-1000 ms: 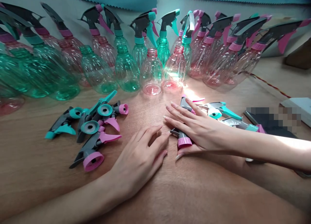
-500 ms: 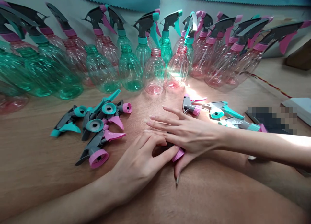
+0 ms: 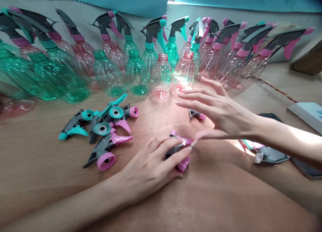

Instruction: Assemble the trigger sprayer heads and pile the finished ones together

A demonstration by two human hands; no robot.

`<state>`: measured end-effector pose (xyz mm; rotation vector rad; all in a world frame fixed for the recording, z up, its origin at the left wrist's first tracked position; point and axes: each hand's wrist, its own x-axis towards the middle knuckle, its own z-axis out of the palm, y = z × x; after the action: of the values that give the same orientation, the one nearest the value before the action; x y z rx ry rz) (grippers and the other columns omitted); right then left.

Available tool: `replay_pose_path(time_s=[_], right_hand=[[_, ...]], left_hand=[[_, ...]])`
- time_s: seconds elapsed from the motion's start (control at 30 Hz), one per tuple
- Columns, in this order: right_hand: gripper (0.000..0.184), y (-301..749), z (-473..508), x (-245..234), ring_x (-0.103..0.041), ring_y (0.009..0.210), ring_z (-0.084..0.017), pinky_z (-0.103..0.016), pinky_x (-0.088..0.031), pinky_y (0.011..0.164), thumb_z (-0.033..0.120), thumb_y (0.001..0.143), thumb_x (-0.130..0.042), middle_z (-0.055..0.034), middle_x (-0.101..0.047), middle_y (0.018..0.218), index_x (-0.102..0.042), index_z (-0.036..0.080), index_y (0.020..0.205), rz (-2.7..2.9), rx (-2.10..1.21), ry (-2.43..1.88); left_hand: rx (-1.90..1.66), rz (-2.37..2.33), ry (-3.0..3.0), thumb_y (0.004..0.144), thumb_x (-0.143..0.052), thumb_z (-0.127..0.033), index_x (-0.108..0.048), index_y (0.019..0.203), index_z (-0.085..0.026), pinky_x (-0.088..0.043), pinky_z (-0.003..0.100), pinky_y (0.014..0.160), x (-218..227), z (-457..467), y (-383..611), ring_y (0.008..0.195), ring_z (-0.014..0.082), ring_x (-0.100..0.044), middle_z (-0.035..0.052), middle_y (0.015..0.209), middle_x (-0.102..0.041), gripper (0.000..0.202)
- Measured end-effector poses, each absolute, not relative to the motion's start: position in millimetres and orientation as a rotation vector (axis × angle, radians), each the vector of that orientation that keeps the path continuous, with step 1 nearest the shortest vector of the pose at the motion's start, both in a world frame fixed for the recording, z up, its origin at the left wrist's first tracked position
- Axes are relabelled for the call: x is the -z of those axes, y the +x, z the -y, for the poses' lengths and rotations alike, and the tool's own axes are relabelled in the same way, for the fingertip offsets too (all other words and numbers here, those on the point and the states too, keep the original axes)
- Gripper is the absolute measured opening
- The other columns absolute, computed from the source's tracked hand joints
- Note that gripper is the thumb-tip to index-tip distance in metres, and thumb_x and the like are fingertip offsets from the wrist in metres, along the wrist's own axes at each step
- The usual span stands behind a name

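My left hand lies on the wooden table with its fingers curled over a grey and pink spray head. My right hand hovers above the table with fingers spread and holds nothing; its fingertips reach toward an uncapped pink bottle and a second uncapped pink bottle. Another grey and pink spray head lies under the right hand's palm.
A pile of loose teal and pink spray heads lies at the left. Rows of teal bottles and pink bottles, many capped, fill the back. More spray heads lie under my right forearm. A white box sits far right.
My right hand has let go of the pink spray head, risen and moved toward the uncapped bottles. My left hand has closed over that spray head.
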<state>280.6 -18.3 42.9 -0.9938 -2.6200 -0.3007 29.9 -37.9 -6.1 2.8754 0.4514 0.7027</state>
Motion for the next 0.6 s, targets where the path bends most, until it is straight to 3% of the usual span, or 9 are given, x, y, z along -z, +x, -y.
replay_pose_path(time_s=[0.13,0.37,0.6], right_hand=[[0.054,291.6,19.2,-37.6,-0.047,0.124,-0.027,-0.054,-0.016,0.109,0.055,0.093,-0.033,-0.0144,-0.054,0.132,-0.050,0.016,0.127,2.567,0.334,-1.254],[0.058,296.5,21.0,-23.6,-0.051,0.114,-0.032,-0.049,-0.039,0.092,0.057,0.089,-0.039,-0.0205,-0.053,0.128,-0.054,0.011,0.121,2.570,0.343,-1.471],[0.037,282.8,32.0,-13.8,-0.059,0.095,-0.026,-0.042,-0.046,0.081,0.045,0.090,-0.048,-0.0133,-0.064,0.106,-0.064,0.016,0.105,2.655,0.220,-1.376]], left_hand=[[-0.707,-0.447,2.850,0.090,-0.055,-0.020,-0.056,0.117,-0.019,-0.044,0.037,0.098,5.2,38.3,32.7,0.121,0.0232,-0.043,0.0088,0.130,-0.052,0.027],[-0.863,-0.679,2.765,0.084,-0.059,-0.013,-0.056,0.103,-0.016,-0.045,0.038,0.093,5.9,36.8,30.8,0.112,0.0226,-0.052,0.0106,0.122,-0.059,0.020],[-0.993,-0.763,2.601,0.081,-0.060,-0.010,-0.051,0.107,-0.019,-0.041,0.039,0.091,1.3,35.4,25.8,0.102,0.0208,-0.058,0.0057,0.105,-0.065,0.029]])
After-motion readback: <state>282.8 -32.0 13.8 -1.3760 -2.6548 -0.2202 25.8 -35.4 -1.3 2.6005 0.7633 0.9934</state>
